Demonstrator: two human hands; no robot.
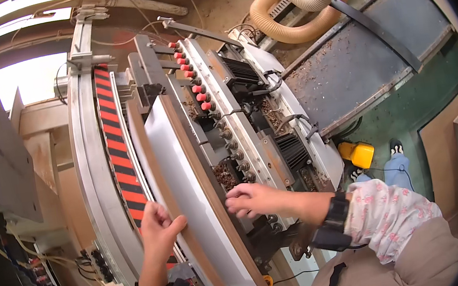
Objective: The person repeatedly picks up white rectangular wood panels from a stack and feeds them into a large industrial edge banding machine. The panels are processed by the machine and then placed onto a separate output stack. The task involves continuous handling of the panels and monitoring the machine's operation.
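My left hand [161, 227] is at the left brown edge [159, 182] of a white-faced panel assembly. Its fingers curl in and its thumb points across that edge; no object shows in it. Between this edge and a second brown-edged board [202, 182] lies a white face [175, 156]. Whether it is one piece or two boards side by side I cannot tell. Just right of the second edge hovers my right hand [255, 201], fingers loosely bent and apart, holding nothing. Dark bands wrap both wrists.
The boards lie along a machine with red-capped fittings [198, 89] and black motors [291, 150]. Left of them runs a red-and-black striped strip [114, 136]. A ribbed hose [283, 27] loops at the top; a yellow foot pedal [358, 154] stands on the green floor.
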